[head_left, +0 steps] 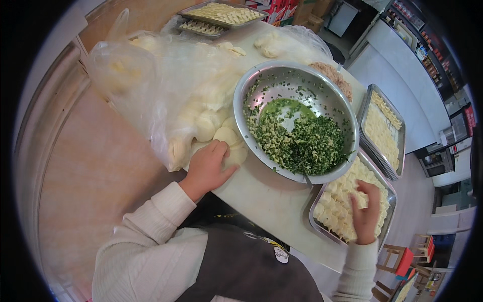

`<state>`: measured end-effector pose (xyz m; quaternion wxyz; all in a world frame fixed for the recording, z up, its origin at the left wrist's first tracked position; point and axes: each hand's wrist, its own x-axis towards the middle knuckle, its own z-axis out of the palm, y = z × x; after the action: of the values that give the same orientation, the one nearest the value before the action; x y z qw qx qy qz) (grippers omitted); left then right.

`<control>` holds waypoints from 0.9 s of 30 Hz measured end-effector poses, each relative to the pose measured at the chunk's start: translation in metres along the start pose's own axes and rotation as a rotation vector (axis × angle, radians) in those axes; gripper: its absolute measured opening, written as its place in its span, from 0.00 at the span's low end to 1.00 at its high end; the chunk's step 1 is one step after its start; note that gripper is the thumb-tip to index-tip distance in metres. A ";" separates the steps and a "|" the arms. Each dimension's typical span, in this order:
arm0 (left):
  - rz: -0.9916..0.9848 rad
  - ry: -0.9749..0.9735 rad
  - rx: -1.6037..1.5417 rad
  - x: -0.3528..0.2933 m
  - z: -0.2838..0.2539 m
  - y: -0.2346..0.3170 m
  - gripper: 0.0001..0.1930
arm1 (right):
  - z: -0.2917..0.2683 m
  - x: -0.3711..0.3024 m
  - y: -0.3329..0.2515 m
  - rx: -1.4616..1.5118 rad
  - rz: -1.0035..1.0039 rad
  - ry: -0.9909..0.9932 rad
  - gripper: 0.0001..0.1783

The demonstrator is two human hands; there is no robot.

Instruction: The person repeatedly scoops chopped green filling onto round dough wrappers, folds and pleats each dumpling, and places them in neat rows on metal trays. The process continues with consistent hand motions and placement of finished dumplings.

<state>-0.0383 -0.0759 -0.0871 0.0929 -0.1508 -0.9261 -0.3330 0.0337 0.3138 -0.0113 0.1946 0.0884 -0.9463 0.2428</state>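
My left hand (207, 168) rests at the near edge of several round, pale dumpling wrappers (235, 157). Its thumb is apart from the fingers, which touch the wrappers without visibly gripping one. At the right, my right hand (368, 210) is over a metal tray (391, 202) filled with rows of folded dumplings (336, 204). Thumb and fingers curl around a pale dumpling (359, 200) just above or among the others. Between my hands stands a wide steel bowl (297, 177) of chopped green and pale filling (307, 143); a thin utensil handle (307, 180) leans over its near rim.
Clear plastic bags (166, 80) with more wrappers cover the table's left side. Pinkish minced filling (332, 78) sits behind the bowl. Stacked dumpling trays stand at the right (385, 131) and far left (224, 13). Red-seated stools (402, 259) are beyond the table's right edge.
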 end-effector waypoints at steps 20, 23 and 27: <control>-0.762 -0.035 -1.868 0.003 -0.031 -0.012 0.12 | 0.066 0.074 -0.074 0.506 0.402 -0.220 0.08; -0.869 0.019 -1.953 0.009 -0.036 0.004 0.11 | 0.063 0.072 -0.071 0.478 0.379 -0.135 0.08; -0.766 -0.097 -2.132 0.017 -0.039 0.005 0.11 | 0.050 0.072 -0.075 0.222 0.068 -0.257 0.10</control>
<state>-0.0500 -0.0934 -0.0497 -0.2267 0.1275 -0.1581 -0.9525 -0.0284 0.2187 0.0104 0.0525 0.1078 -0.9332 0.3389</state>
